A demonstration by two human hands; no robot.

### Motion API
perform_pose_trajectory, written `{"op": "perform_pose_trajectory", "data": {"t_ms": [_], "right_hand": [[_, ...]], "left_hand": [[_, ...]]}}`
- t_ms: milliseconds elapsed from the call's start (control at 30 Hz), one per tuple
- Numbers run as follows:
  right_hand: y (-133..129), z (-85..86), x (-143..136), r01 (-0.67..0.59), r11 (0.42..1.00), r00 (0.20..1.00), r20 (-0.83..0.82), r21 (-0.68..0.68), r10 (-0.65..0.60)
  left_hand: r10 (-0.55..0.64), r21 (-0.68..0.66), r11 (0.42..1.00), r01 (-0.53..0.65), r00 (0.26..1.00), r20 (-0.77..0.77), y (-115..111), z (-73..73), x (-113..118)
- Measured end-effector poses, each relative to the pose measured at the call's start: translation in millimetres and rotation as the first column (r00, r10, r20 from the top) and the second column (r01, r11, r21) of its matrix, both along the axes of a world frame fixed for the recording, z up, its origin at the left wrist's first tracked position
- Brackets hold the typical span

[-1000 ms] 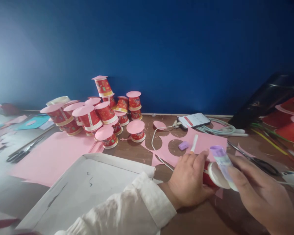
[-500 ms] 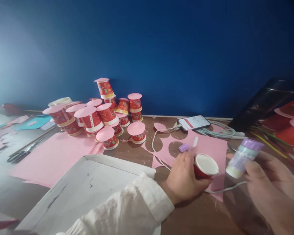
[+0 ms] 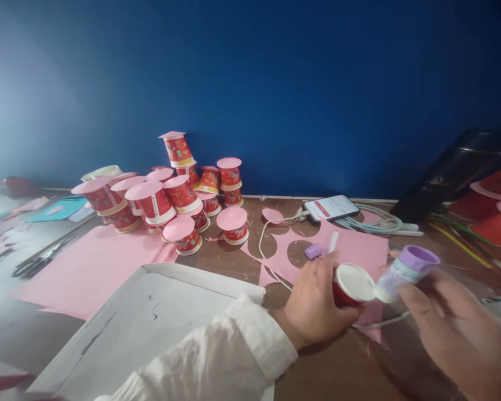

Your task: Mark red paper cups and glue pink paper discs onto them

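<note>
My left hand (image 3: 315, 303) is closed around a red paper cup (image 3: 354, 283), whose white round end faces up and toward my right side. A purple and white glue stick (image 3: 407, 272) is held in my right hand (image 3: 455, 328). Its pale tip is at the cup's right edge, tilted down to the left. Under and behind the cup lies a pink paper sheet (image 3: 357, 242) with round holes cut in it. A small purple cap (image 3: 314, 251) rests on that sheet, just beyond my left fingers.
Several red paper cups topped with pink discs (image 3: 150, 203) stand stacked at the back left. A white box lid (image 3: 125, 323) lies under my left forearm. Near the wall are a phone (image 3: 331, 208) with cables and a leaning black bottle (image 3: 442, 178). Scissors (image 3: 45, 256) lie far left.
My right hand has moved left with the glue stick, bringing its tip to the cup's edge. The cup has tilted slightly and shifted a little right in my left hand.
</note>
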State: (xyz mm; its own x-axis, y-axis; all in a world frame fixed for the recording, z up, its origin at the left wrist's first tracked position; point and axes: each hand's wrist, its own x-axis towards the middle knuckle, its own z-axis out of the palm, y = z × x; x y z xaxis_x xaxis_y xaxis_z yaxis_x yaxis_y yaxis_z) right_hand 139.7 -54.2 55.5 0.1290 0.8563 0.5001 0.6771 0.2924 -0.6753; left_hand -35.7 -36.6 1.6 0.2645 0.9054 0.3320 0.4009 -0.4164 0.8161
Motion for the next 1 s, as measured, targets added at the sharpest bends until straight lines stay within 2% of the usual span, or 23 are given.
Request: {"op": "perform_pose_trajectory", "data": {"t_ms": [267, 433, 567, 700, 767, 867, 1000], "right_hand": [[5, -11.1, 5, 0.035, 0.996, 0.996, 0.084, 0.081, -0.042], [9, -21.0, 10, 0.089, 0.993, 0.989, 0.108, 0.076, -0.097], [8, -18.1, 10, 0.092, 0.989, 0.991, 0.081, 0.119, -0.102], [0, -9.6, 4, 0.034, 0.977, 0.988, 0.141, 0.212, -0.065], [-3, -8.6, 3, -0.052, 0.971, 0.980, 0.200, 0.234, 0.004], [-2, -12.7, 6, -0.200, 0.951, 0.941, 0.317, 0.235, 0.120], [4, -21.8, 11, -0.269, 0.921, 0.901, 0.411, 0.280, 0.138]], "left_hand": [[0.009, -0.004, 1.000, -0.009, 1.000, 0.008, -1, -1.4, 0], [0.003, -0.019, 1.000, -0.003, 1.000, 0.024, 0, -2.5, -1], [-0.001, -0.022, 1.000, 0.002, 0.999, 0.043, 1, 0.3, -1], [0.005, -0.023, 1.000, -0.004, 0.999, 0.033, 0, 4.7, 0], [0.006, -0.031, 1.000, -0.005, 1.000, 0.027, 0, 5.5, -1], [0.001, -0.032, 0.999, 0.000, 1.000, 0.024, 0, 4.4, -1], [-0.017, -0.015, 1.000, 0.018, 0.999, 0.034, 0, 0.8, -1]]}}
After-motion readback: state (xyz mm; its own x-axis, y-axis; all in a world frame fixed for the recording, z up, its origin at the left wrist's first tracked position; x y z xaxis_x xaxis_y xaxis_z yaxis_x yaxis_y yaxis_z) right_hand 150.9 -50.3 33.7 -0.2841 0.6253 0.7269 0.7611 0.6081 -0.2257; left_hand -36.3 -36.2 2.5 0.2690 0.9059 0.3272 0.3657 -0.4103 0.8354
